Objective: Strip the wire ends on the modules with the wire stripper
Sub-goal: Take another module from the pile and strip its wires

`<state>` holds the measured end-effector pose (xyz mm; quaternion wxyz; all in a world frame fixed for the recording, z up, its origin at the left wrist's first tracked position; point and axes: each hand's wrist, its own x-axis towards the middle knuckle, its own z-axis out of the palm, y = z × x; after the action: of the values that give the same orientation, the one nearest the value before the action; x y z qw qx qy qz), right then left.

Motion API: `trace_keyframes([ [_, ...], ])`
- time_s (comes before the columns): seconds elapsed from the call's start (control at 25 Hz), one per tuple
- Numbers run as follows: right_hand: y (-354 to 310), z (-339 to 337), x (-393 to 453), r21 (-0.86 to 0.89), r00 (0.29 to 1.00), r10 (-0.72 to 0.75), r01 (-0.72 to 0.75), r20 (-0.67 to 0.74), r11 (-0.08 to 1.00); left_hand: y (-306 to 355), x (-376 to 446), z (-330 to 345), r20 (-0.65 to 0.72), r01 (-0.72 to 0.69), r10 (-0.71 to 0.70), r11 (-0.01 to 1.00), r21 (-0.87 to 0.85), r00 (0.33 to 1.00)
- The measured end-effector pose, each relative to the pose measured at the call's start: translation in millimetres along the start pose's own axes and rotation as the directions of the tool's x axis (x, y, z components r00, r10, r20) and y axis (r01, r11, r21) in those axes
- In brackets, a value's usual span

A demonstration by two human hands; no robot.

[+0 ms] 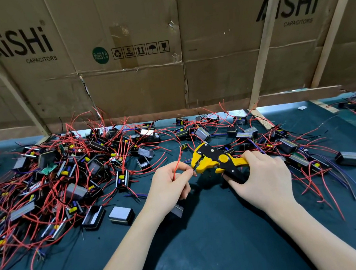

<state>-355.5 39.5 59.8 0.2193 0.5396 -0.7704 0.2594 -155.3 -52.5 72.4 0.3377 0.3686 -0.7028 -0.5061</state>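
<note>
At centre of the dark green bench mat (pixel 206 242), both hands meet over a bare patch. Right hand (pixel 263 181), at about 3 o'clock from centre, grips the handles of a yellow-and-black wire stripper (pixel 217 160), fingers curled round the black lower handle; the tool's head points toward 9 o'clock. Left hand (pixel 170 186) pinches a red wire (pixel 177 168) between thumb and forefinger, the wire's end sitting right at the stripper's mouth. Whether the wire's end is inside the mouth: cannot tell. A grey module (pixel 177 209) shows partly beneath the left palm, mostly hidden.

From 8 to 11 o'clock, a dense heap of modules (pixel 66 168), black and grey housings with yellow parts, tangled in red and dark leads. A smaller scatter of modules (pixel 295 151) lies from 1 to 3 o'clock, with long red and blue leads trailing toward 4 o'clock. At 12 o'clock, a wall of flattened cardboard cartons (pixel 134 84) printed "AiSHi CAPACITORS", braced by pale wooden battens (pixel 265 37).
</note>
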Motion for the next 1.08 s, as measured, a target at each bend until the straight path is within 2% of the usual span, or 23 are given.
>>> trace_keyframes([
  [0.24,-1.5,0.6,-0.4,-0.046,0.999,-0.035,0.034,-0.021,0.998,1.0,-0.4,0.5,0.002,-0.002,0.002,1.000,0.021,1.000],
  [1.08,-2.2,1.1,-1.7,-0.003,0.998,-0.037,0.037,-0.042,0.999,5.3,-2.6,-0.1,0.000,0.021,-0.021,0.997,0.073,1.000],
])
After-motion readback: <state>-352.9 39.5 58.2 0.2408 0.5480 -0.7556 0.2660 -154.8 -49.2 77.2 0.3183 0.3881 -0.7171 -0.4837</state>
